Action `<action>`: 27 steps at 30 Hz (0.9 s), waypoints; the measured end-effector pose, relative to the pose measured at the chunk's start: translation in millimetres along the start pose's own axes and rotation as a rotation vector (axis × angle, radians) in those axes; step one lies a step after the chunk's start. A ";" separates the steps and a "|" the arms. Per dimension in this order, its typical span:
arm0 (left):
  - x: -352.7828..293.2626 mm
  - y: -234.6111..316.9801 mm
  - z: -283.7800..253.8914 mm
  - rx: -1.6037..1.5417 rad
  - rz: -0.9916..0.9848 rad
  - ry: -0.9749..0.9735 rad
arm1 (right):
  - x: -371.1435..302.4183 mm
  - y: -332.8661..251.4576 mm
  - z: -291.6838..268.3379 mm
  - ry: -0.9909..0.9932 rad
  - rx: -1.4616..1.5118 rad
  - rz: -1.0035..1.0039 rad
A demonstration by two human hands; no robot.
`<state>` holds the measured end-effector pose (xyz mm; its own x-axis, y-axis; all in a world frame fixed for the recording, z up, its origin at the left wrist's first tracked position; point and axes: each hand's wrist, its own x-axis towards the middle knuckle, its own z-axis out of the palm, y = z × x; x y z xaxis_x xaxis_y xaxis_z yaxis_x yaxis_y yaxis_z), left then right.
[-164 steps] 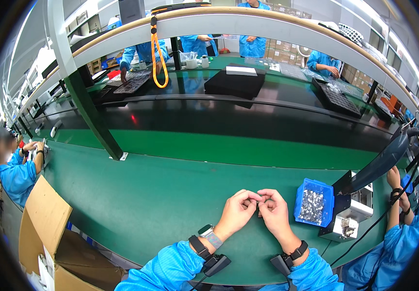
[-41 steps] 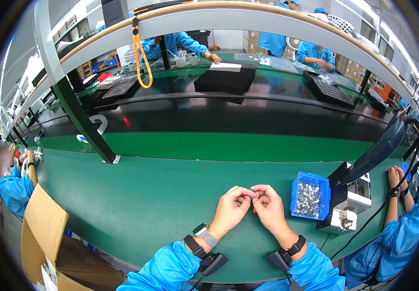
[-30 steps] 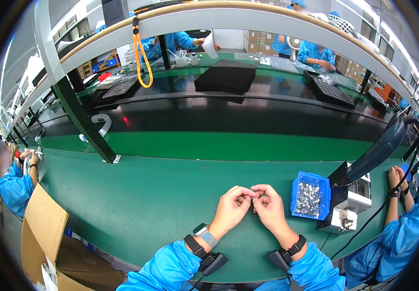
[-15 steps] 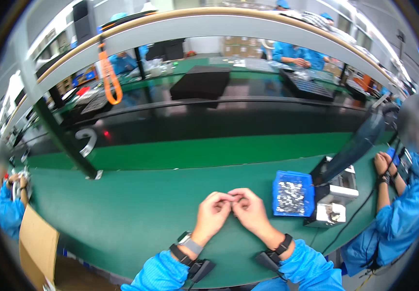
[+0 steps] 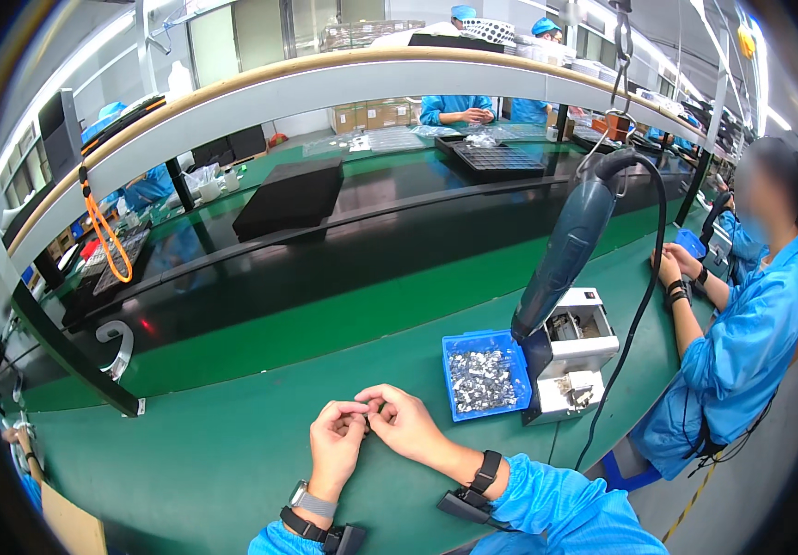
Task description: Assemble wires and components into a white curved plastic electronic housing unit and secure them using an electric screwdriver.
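My left hand (image 5: 334,446) and my right hand (image 5: 405,427) meet at the fingertips above the green tabletop (image 5: 233,435). Thumbs and index fingers on both sides are pinched together. A small dark thing seems to lie between them, mostly covered by the fingers, and I cannot make out its kind. Right of my hands stands a blue tray (image 5: 480,339) filled with many small metal parts (image 5: 484,379). Beside the tray, a dark corded electric screwdriver (image 5: 565,245) hangs point down.
A white-and-black boxy device (image 5: 593,338) stands behind the screwdriver, whose black cord (image 5: 635,324) loops down to the table. Beyond runs a dark conveyor belt (image 5: 371,240) under a long shelf (image 5: 399,74). On the right sits a co-worker in a blue smock (image 5: 746,324).
My view has swung to the right, so the tray, screwdriver and co-worker appear farther left. My hands stay joined at the fingertips in the same pinch.
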<state>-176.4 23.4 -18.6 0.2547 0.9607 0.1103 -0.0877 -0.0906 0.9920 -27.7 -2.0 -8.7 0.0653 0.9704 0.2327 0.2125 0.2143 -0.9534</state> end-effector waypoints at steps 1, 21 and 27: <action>-1.0 2.1 -1.0 0.003 0.002 0.005 | -0.5 -2.0 0.7 0.001 0.000 -0.007; 1.4 -7.6 -2.7 -0.014 0.037 -0.012 | 0.4 0.2 2.3 0.005 -0.006 0.010; 1.0 -5.8 -1.9 -0.011 0.037 -0.009 | -0.3 -2.7 1.6 0.001 -0.002 0.010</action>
<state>-177.5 25.3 -24.3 0.2595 0.9544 0.1475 -0.1074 -0.1233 0.9865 -29.8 -2.7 -6.5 0.0683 0.9724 0.2233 0.2138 0.2043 -0.9553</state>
